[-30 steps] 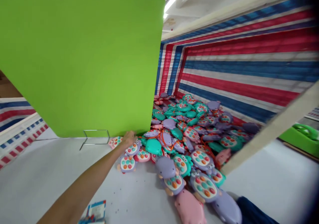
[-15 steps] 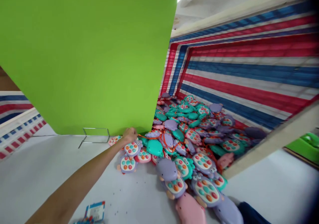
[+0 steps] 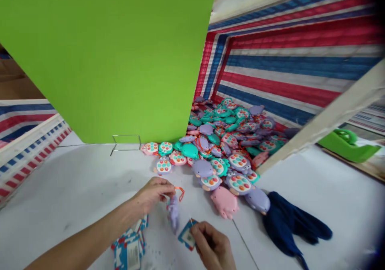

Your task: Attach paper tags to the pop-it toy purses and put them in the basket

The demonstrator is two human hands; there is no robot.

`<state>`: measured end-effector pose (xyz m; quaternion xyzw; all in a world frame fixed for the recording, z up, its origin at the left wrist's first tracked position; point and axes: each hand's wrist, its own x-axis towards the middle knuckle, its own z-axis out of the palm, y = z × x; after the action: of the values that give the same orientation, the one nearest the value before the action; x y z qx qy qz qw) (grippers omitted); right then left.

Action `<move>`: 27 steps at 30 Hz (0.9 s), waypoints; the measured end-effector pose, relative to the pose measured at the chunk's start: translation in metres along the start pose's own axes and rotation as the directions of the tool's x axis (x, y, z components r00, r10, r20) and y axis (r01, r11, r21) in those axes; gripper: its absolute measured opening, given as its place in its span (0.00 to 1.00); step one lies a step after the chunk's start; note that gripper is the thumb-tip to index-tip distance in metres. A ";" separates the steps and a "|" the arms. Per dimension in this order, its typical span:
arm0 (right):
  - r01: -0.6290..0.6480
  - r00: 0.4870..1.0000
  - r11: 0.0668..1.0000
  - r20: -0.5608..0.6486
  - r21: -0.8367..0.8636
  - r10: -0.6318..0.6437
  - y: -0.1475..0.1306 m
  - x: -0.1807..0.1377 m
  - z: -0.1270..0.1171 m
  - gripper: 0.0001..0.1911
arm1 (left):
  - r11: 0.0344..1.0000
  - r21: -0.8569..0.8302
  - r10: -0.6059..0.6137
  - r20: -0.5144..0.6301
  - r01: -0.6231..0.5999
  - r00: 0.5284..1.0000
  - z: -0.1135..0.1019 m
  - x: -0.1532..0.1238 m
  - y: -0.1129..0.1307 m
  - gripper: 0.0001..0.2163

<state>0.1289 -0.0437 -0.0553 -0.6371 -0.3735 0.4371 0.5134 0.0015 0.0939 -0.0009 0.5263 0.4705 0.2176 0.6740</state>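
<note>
In the head view, a large bin point(image 3: 270, 67) lined with red, white and blue striped sheeting stood open toward the person, its floor heaped with purple, teal and pink animal-shaped toys point(image 3: 230, 120), many with orange cords among them. The heap ran out of the bin's mouth onto the white table point(image 3: 90, 190), where a pink toy point(image 3: 224, 202) lay face down near a dark blue cloth point(image 3: 291, 222). A green panel point(image 3: 114, 61) covered the bin's left part from sight, and a bent wire stand point(image 3: 126, 150) stood at its foot.

The left hand point(image 3: 155, 192) pinched a purple toy point(image 3: 173, 214) at its corded end, thumb and forefinger pressed together; the toy hung edge-on just below those fingertips, slightly blurred, and its orange cord point(image 3: 181, 193) looped out to their right. Whether its lower end touched the table could not be told. The right hand point(image 3: 212, 242) gripped a small printed card point(image 3: 187, 234) by its edge between thumb and forefinger, near the toy but apart from it. More cards point(image 3: 130, 250) lay piled beside the left forearm.
</note>
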 end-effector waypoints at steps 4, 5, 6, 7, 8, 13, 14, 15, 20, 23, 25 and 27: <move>0.146 0.988 0.978 -0.021 -0.146 -0.151 -0.022 -0.006 0.008 0.15 | 0.996 -0.077 -0.041 -0.014 0.040 0.999 0.011 -0.027 -0.026 0.09; 0.170 0.985 0.962 -0.003 -0.213 -0.174 -0.025 -0.008 0.008 0.14 | 0.996 -0.085 -0.038 -0.017 0.037 0.999 0.013 -0.033 -0.029 0.09; 0.188 0.982 0.941 0.023 -0.281 -0.189 -0.027 -0.010 0.009 0.14 | 0.995 -0.090 -0.030 -0.018 0.029 0.999 0.015 -0.038 -0.031 0.09; 0.204 0.979 0.917 0.049 -0.343 -0.200 -0.028 -0.012 0.009 0.13 | 0.996 -0.092 -0.018 -0.017 0.016 1.000 0.017 -0.042 -0.033 0.09; 0.219 0.975 0.892 0.071 -0.395 -0.208 -0.028 -0.013 0.009 0.13 | 0.996 -0.090 -0.002 -0.014 0.001 1.000 0.018 -0.046 -0.034 0.08; 0.270 0.962 0.820 0.115 -0.505 -0.247 -0.024 -0.015 0.013 0.13 | 0.995 -0.054 0.088 -0.014 -0.089 0.996 0.024 -0.058 -0.039 0.07; 0.277 0.961 0.816 0.122 -0.507 -0.250 -0.023 -0.016 0.014 0.13 | 0.994 -0.045 0.102 -0.018 -0.102 0.995 0.024 -0.059 -0.040 0.07; 0.283 0.959 0.815 0.129 -0.506 -0.252 -0.022 -0.016 0.015 0.13 | 0.993 -0.036 0.112 -0.022 -0.113 0.993 0.024 -0.060 -0.042 0.07; 0.287 0.958 0.825 0.141 -0.488 -0.249 -0.022 -0.019 0.015 0.13 | 0.991 -0.013 0.130 -0.037 -0.131 0.991 0.023 -0.065 -0.045 0.07; 0.279 0.960 0.836 0.146 -0.472 -0.238 -0.024 -0.021 0.015 0.13 | 0.991 -0.020 0.135 -0.036 -0.136 0.990 0.024 -0.068 -0.044 0.07; 0.268 0.963 0.851 0.142 -0.451 -0.228 -0.024 -0.023 0.015 0.13 | 0.991 -0.040 0.128 -0.041 -0.129 0.991 0.025 -0.069 -0.043 0.07; 0.264 0.964 0.865 0.127 -0.427 -0.232 -0.024 -0.024 0.015 0.13 | 0.991 -0.062 0.116 -0.051 -0.119 0.992 0.026 -0.068 -0.043 0.07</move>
<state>0.1063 -0.0567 -0.0289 -0.6671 -0.5593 0.2942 0.3945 -0.0167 0.0121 -0.0127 0.5256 0.4471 0.2845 0.6655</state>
